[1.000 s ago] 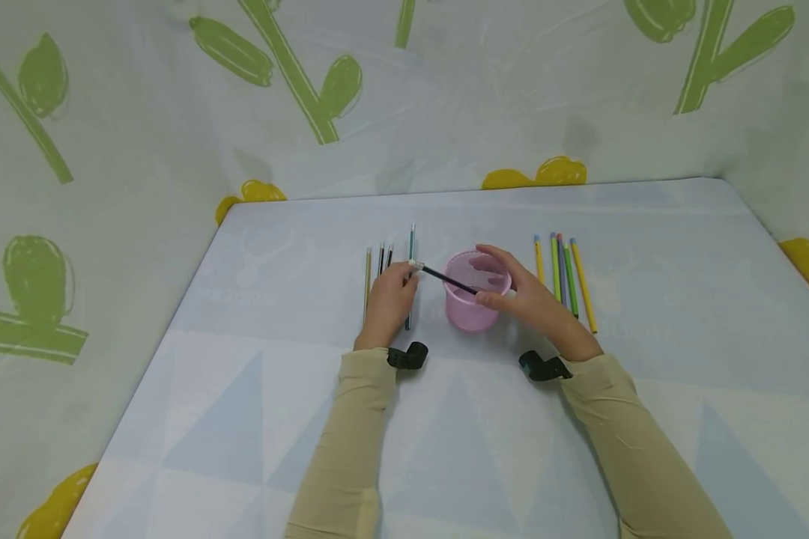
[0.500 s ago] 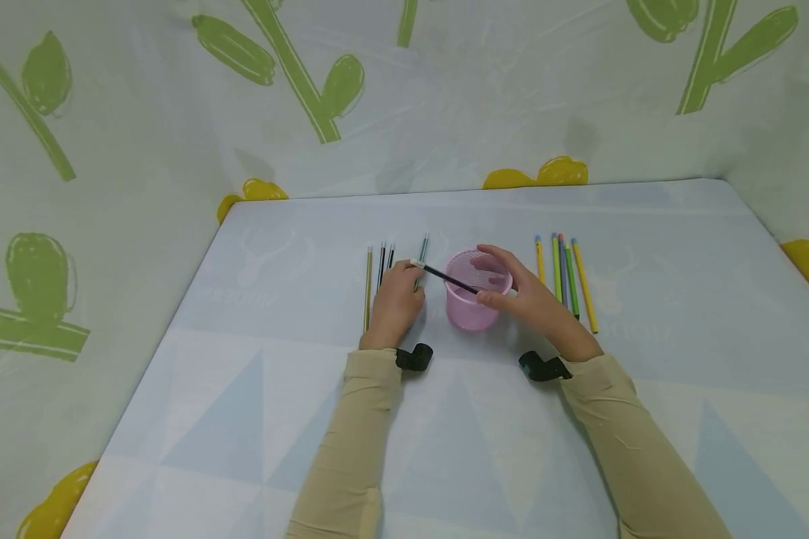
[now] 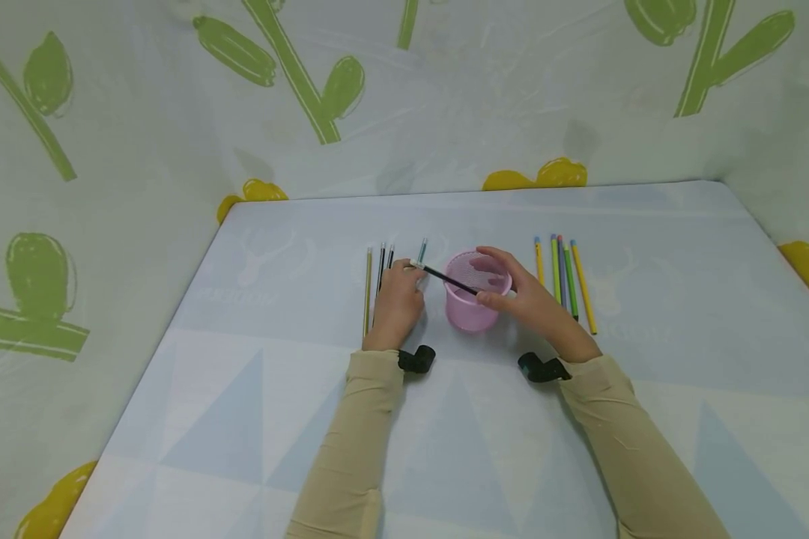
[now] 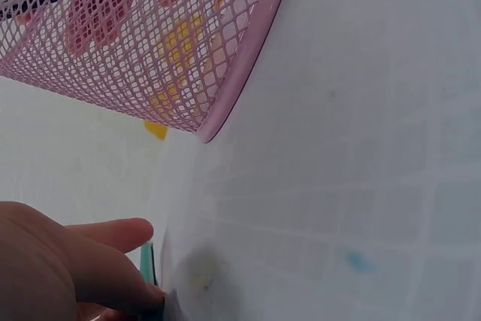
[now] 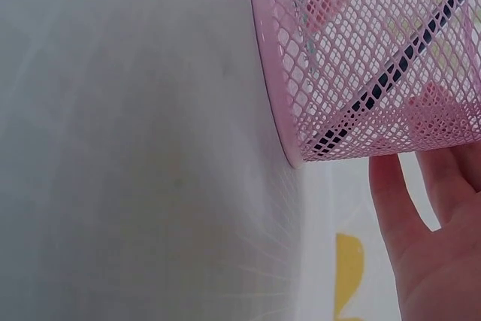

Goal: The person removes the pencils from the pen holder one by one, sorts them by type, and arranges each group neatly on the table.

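Observation:
A pink mesh pencil cup (image 3: 470,318) stands on the table, gripped around its right side by my right hand (image 3: 535,303). One black pencil (image 3: 445,278) with a white eraser end leans inside the cup, sticking out over the left rim; its dark shaft shows through the mesh in both wrist views. Left of the cup, my left hand (image 3: 398,303) pinches a teal pencil (image 3: 423,248) low at the table. In the left wrist view the fingertips meet on that teal pencil (image 4: 146,262), whose lower part is hidden by the hand.
Beside the left hand lie a gold pencil (image 3: 368,288) and dark pencils (image 3: 381,262), partly covered by it. Right of the cup is a row of several colored pencils, including a yellow pencil (image 3: 583,288) and a green pencil (image 3: 570,284). A patterned wall stands behind the table.
The teal pencil has tilted, its eraser end swinging right and then dropping slightly nearer. My left hand has shifted slightly right. The right hand and cup have stayed put.

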Tool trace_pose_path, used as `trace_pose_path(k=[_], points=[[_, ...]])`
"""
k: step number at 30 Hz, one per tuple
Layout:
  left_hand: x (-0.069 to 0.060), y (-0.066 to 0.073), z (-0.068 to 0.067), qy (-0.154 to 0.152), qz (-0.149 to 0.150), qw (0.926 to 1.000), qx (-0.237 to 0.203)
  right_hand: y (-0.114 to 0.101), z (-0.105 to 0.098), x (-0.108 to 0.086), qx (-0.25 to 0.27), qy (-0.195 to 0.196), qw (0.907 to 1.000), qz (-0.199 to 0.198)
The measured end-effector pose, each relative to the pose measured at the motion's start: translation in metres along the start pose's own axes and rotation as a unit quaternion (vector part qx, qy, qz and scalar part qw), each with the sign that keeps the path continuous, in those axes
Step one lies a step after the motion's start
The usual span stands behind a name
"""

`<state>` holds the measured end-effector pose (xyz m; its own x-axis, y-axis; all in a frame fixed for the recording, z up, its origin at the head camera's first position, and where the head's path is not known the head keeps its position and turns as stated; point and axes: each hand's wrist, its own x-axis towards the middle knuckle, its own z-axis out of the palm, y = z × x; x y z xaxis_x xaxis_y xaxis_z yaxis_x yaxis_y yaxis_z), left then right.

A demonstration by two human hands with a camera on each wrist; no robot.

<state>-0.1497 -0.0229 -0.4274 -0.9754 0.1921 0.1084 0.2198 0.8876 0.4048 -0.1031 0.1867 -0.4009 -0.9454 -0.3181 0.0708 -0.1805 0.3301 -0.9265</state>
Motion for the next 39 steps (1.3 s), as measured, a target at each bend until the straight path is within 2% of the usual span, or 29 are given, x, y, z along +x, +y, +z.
trace_pose_path(k=[3, 6, 10, 14, 19, 23, 26, 29, 34, 39], points=[[0.000, 0.000, 0.000, 0.012, -0.004, 0.9999, -0.011, 0.010, -0.001, 0.003, -0.002, 0.000, 1.0000, -0.006], [0.000, -0.001, 0.000, 0.026, -0.010, 0.9993, -0.024, 0.011, -0.001, 0.003, -0.001, -0.001, 1.0000, -0.006], [0.002, -0.002, 0.000, 0.045, -0.012, 0.9979, -0.045, -0.003, 0.000, -0.001, 0.007, -0.003, 1.0000, -0.002], [0.004, -0.001, 0.000, 0.054, 0.011, 0.9953, -0.079, -0.017, 0.000, -0.004, 0.006, -0.002, 1.0000, -0.005], [0.005, 0.000, 0.000, 0.054, 0.031, 0.9888, -0.135, -0.020, 0.001, -0.005, 0.005, -0.002, 1.0000, -0.008], [0.004, -0.001, 0.001, 0.055, 0.032, 0.9783, -0.197, -0.020, 0.002, -0.005, 0.004, -0.002, 0.9999, -0.011], [0.004, -0.001, 0.002, 0.051, 0.031, 0.9703, -0.235, -0.020, 0.003, -0.005, 0.006, -0.002, 0.9999, -0.014], [0.005, 0.000, 0.002, 0.035, 0.028, 0.9656, -0.256, -0.020, 0.002, -0.005, 0.007, 0.001, 0.9999, -0.015], [0.004, 0.003, 0.000, 0.004, 0.019, 0.9676, -0.252, -0.013, 0.001, -0.004, 0.011, 0.004, 0.9997, -0.022], [0.002, 0.003, 0.001, -0.011, 0.020, 0.9708, -0.239, -0.005, 0.001, -0.002, 0.015, 0.001, 0.9992, -0.037]])
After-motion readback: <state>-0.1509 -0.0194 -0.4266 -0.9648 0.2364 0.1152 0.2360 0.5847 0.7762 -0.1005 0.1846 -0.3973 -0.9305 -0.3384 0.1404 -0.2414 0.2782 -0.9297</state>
